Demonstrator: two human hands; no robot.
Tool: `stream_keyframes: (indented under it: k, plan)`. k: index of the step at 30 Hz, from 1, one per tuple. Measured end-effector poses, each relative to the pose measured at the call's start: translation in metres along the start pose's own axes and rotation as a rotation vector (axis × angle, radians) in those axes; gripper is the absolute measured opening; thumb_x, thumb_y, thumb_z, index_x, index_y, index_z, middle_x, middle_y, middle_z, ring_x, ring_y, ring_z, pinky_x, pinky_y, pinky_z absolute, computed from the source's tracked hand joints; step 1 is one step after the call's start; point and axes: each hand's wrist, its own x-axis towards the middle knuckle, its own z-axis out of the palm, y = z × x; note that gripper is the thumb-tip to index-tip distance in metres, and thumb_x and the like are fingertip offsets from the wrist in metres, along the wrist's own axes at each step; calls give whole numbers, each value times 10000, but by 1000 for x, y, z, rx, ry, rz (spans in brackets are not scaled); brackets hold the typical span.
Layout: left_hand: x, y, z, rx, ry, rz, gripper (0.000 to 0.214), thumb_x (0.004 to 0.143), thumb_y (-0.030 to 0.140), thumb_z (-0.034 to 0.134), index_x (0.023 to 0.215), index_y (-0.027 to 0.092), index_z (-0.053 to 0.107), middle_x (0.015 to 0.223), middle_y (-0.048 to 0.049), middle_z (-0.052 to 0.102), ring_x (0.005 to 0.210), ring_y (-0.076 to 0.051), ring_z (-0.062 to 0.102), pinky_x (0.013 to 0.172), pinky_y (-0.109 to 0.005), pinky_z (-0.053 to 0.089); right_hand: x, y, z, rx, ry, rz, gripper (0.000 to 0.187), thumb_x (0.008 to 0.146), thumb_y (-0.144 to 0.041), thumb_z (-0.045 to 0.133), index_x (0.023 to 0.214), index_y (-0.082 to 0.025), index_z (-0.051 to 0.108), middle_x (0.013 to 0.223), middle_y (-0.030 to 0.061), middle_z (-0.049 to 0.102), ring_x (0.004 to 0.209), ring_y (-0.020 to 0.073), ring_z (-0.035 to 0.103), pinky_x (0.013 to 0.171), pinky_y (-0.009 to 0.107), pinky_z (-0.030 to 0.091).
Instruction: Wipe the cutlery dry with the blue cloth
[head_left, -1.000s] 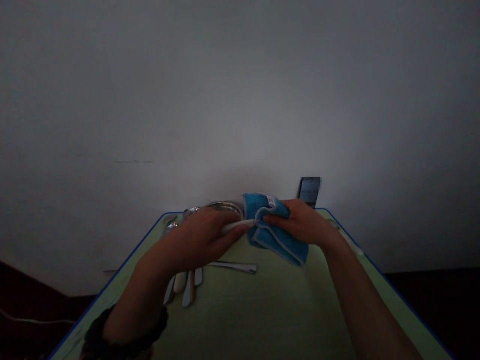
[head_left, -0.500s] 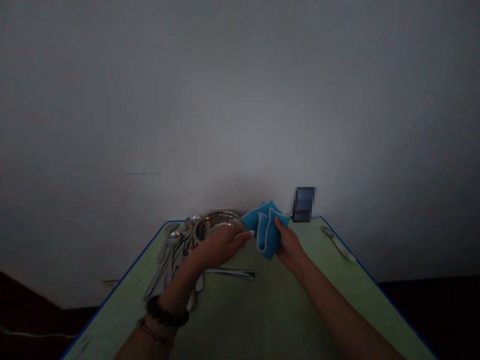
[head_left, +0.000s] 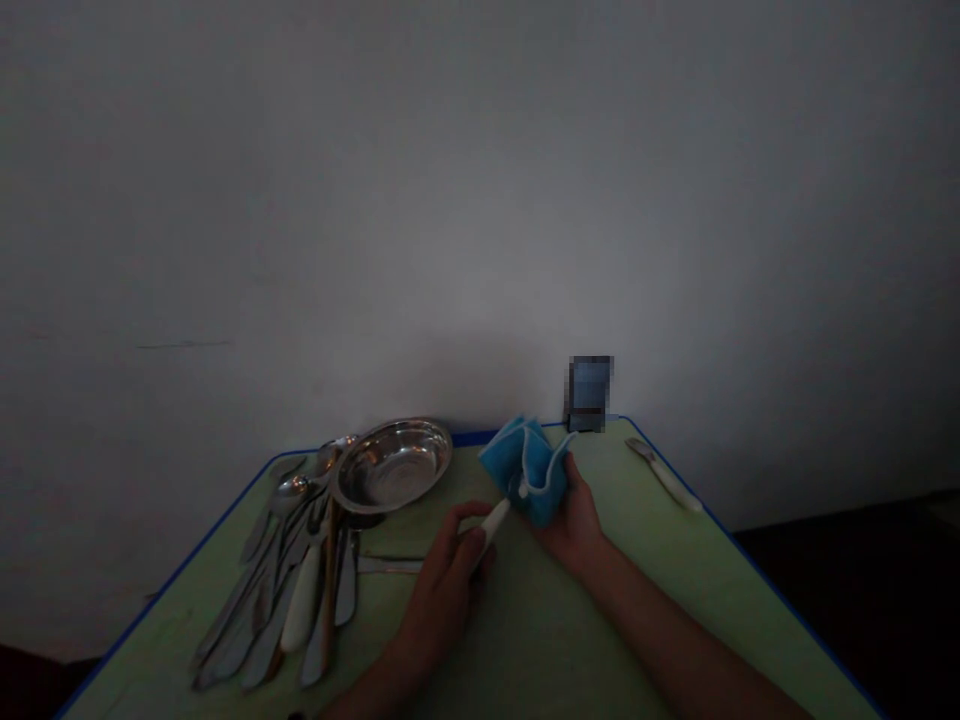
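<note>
Centrally, hands (head_left: 450,582) holding cloth (head_left: 551,490), white-handled utensil (head_left: 493,524), perhaps spoon, between table edges (head_left: 795,611).

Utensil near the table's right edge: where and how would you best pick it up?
Probably by its white handle, from the near side, with the right hand once free of the cloth: the handle is the longer, nearer part; the metal head points away.

A plain grey wall (head_left: 480,200) fills most of the view, palest around its middle and darker toward the sides. A thin, dark scratch (head_left: 184,345) runs nearly level across its left part, and a soft shadow (head_left: 480,365) lies low near the centre. The pale green table (head_left: 562,640), edged in blue, has its far side against the wall. The light is dim; the dark patch (head_left: 862,590) at lower right is probably floor.
</note>
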Motion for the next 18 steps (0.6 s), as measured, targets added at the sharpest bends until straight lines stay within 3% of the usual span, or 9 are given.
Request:
stream_keyframes:
  k: [6, 11, 15, 18]
  plan:
    - [7, 2, -5, -97, 136, 4, 283, 819, 418, 435, 1050, 255, 409, 658, 47, 464, 590, -103, 472, 476, -167, 352, 13, -9, -2, 97, -20, -44, 418, 856, -468, 297, 832, -242, 647, 856, 0, 700, 882, 171, 619, 836, 356, 451]
    - [9, -5, -5, 25, 6, 88, 289, 860, 419, 390, 1095, 277, 299, 679, 60, 474, 477, -78, 410, 411, -170, 314, 9, 2, 3, -125, -101, 72, 460, 818, -539, 323, 924, -207, 622, 875, 43, 689, 877, 207, 616, 798, 384, 458]
    - [8, -11, -5, 58, -82, 107, 167, 872, 403, 371, 909, 260, 293, 691, 74, 476, 387, -45, 354, 351, -159, 253, 3, 10, 4, -292, -140, 104, 537, 780, -601, 321, 987, -185, 590, 882, 71, 677, 870, 218, 617, 764, 377, 466]
    - [9, -14, -5, 22, -74, 119, 168, 880, 394, 349, 841, 257, 260, 702, 78, 481, 344, -30, 323, 322, -152, 215, -1, 12, 4, -340, -237, 68, 426, 763, -503, 446, 1011, -179, 571, 885, 63, 671, 852, 210, 616, 740, 355, 475]
